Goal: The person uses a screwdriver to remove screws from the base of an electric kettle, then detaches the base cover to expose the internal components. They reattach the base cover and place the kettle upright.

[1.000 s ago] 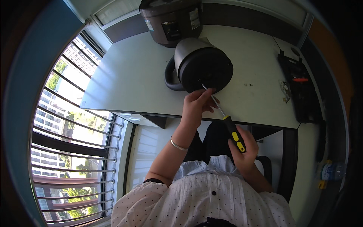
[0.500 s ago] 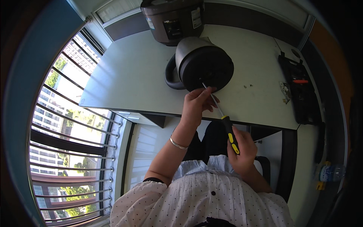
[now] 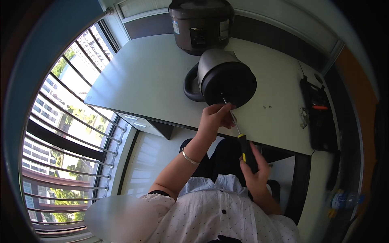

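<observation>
An electric kettle [image 3: 221, 65] with a steel body lies on its side on the white table, its round black base [image 3: 233, 83] turned toward me. The kettle's thick black handle [image 3: 191, 86] points left. A black-and-yellow screwdriver [image 3: 246, 148] slants from my body up to that base, its tip touching the base's lower left part. With thumb and fingers, my left hand [image 3: 214, 119] pinches the metal shaft close below the tip. My right hand [image 3: 256, 172] is closed around the screwdriver's handle. Whether a screw sits at the tip is too small to tell.
Behind the kettle stands a brown rice cooker [image 3: 200, 30]. At the right lie an open black tool case [image 3: 320, 117], some small metal bits [image 3: 303, 117] and a plastic bottle [image 3: 346, 199]. Two tiny pieces [image 3: 267, 107] rest right of the kettle. A barred window [image 3: 69, 133] is at left.
The whole view has shifted, so the table things sit lower. The screwdriver's handle has turned within my right hand, showing less yellow. My left hand still pinches the shaft.
</observation>
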The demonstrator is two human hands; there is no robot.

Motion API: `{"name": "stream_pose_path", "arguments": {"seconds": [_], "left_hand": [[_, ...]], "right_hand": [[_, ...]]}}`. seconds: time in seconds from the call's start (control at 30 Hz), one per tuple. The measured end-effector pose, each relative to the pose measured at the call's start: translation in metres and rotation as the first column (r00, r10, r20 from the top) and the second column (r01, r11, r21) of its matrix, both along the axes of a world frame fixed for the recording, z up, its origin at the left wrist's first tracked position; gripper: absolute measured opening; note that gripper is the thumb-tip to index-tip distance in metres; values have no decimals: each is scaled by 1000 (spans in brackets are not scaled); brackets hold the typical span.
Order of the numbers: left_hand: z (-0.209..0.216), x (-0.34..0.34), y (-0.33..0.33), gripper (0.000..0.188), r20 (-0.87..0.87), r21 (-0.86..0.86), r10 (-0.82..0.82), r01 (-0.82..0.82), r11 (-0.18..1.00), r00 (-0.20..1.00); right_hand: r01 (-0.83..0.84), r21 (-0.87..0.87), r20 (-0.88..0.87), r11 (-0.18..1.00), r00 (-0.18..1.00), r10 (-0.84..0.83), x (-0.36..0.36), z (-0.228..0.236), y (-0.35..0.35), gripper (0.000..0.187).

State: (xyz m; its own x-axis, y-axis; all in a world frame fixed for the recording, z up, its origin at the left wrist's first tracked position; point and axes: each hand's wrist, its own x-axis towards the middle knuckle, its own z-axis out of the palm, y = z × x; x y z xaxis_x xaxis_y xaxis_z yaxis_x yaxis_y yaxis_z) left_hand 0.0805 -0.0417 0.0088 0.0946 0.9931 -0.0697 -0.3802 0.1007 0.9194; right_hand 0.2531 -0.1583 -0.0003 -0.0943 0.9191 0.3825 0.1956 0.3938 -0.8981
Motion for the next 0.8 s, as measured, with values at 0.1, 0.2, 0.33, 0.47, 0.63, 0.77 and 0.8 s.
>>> {"name": "stream_pose_path", "arguments": {"seconds": [0.1,0.2,0.33,0.47,0.63,0.77,0.8], "left_hand": [[9,2,-2,33,-89,-14,34,-35,999,995],[9,0,-2,31,-101,2,60,-60,998,993],[5,-2,0,31,-35,45,55,-54,998,998],[4,-1,-1,31,1,35,53,-53,998,999],[3,-4,0,32,-20,25,13,-13,1000,1000],[6,-8,-1,32,-102,17,-5,7,1000,995],[6,-8,-1,32,-123,18,-1,3,1000,992]], "right_hand": [[32,327,386,945,908,-164,-4,8,1,55],[15,414,586,910,761,-279,-7,4,0,59],[11,437,553,900,785,-278,-8,8,4,61],[53,15,190,998,980,-55,-7,-7,2,63],[-432,-551,-562,714,824,65,-10,21,2,60],[-469,-541,-625,698,780,39,-12,22,0,59],[-452,-538,-611,712,790,40,-11,23,-1,58]]}}
